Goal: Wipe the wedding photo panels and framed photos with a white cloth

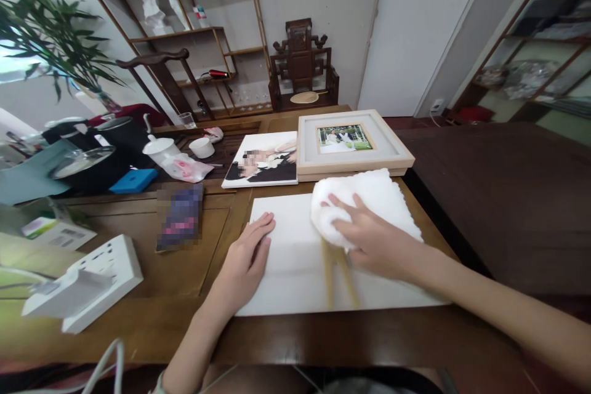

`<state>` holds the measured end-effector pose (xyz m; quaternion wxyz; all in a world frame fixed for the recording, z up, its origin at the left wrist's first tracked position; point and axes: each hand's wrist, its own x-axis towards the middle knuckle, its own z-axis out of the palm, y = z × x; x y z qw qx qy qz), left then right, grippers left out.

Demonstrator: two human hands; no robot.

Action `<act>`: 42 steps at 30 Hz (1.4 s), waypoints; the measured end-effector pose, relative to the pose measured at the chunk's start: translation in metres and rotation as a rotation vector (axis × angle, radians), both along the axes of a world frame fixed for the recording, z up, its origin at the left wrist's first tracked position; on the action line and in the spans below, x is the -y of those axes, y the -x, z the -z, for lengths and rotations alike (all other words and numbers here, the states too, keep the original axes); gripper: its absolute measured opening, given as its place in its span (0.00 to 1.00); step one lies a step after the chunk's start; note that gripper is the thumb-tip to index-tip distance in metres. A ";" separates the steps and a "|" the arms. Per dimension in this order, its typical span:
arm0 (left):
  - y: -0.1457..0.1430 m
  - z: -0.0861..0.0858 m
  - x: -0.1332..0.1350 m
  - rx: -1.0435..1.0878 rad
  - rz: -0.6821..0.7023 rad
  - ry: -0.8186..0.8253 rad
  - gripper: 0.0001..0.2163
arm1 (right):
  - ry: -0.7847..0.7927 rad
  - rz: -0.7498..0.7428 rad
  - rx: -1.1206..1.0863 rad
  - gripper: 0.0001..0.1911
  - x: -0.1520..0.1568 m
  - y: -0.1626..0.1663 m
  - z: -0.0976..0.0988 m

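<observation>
A white panel lies flat on the wooden table in front of me. Across its left edge rests my left hand, fingers stretched out and holding nothing. My right hand presses a white cloth onto the right half of the panel, its fingers bunching part of the fabric. From under the cloth, two tan strips run down over the panel in a narrow V; their upper ends are covered. Just beyond are a canvas print and a light wood picture frame holding a photo of people outdoors.
To the left, a white power strip and a dark purple item, blurred out, lie on the table. Farther back stand a black pot, a blue block, a white teapot and a white cup.
</observation>
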<state>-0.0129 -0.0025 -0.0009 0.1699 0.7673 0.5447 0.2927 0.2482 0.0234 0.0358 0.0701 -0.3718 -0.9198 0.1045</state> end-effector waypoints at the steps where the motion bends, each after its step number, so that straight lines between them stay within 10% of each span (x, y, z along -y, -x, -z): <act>1: 0.000 0.000 0.000 -0.002 0.000 0.001 0.17 | -0.032 -0.075 0.014 0.18 0.011 -0.001 0.002; 11: -0.001 0.001 0.000 -0.001 -0.006 0.001 0.16 | 0.002 -0.351 -0.056 0.07 0.083 -0.023 -0.015; 19: -0.001 0.000 0.000 -0.002 0.001 -0.009 0.16 | 0.066 0.206 -0.120 0.19 0.010 -0.006 0.001; 25: -0.001 0.000 -0.001 0.005 0.003 -0.013 0.16 | -0.083 -0.112 0.008 0.19 -0.010 0.021 0.000; 29: -0.001 0.001 -0.001 0.010 -0.001 -0.011 0.16 | -0.193 -0.319 0.021 0.09 0.036 0.023 0.005; 34: -0.001 0.001 -0.001 0.005 -0.004 -0.009 0.16 | -0.348 -0.354 -0.077 0.20 0.087 0.022 0.020; 42: -0.001 -0.001 0.001 -0.002 0.004 -0.008 0.17 | 0.006 -0.232 -0.070 0.15 0.037 0.027 -0.004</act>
